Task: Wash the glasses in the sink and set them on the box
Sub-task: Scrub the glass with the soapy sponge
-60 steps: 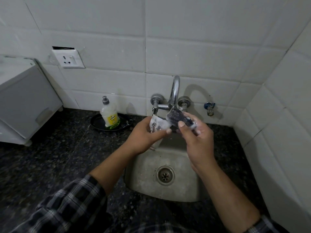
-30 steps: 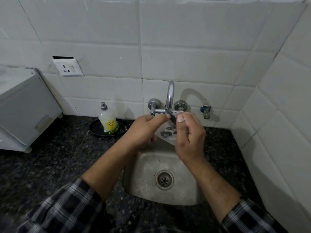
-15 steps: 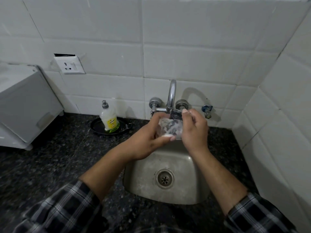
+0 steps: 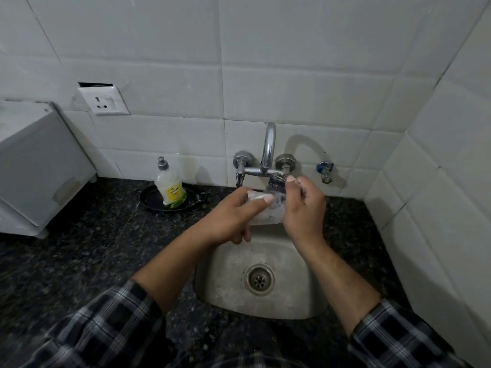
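Setting: a black speckled counter (image 4: 93,248) runs under a white tiled wall, with a small steel sink (image 4: 225,282) set into it towards the right corner.
Glass: we hold the glass (image 4: 268,216) over the back edge of the sink, just below the tap (image 4: 269,147). It is clear, tilted between both hands, and looks sudsy.
Left hand: our left hand (image 4: 231,219) grips the glass round its side, fingers curled beneath and thumb laid across the top.
Right hand: our right hand (image 4: 303,211) pinches a dark scrubber (image 4: 276,185) at the far end of the glass, fingers bent round it.
Box: the grey box (image 4: 34,160) stands at the left edge of the counter, well apart from the sink.
Soap: the soap bottle (image 4: 170,187) stands in a black dish (image 4: 151,199) at the back edge, left of the tap.
Water: we cannot tell whether the tap is running.
Step in hand: we judge this to be the scrubbing, with the rinse not yet done.
Doing it well: soapy glass is probably slippery, so we let the left hand hold firmly, turn the glass against the scrubber rather than forcing it, stay over the sink, and avoid knocking the rim on the metal tap.
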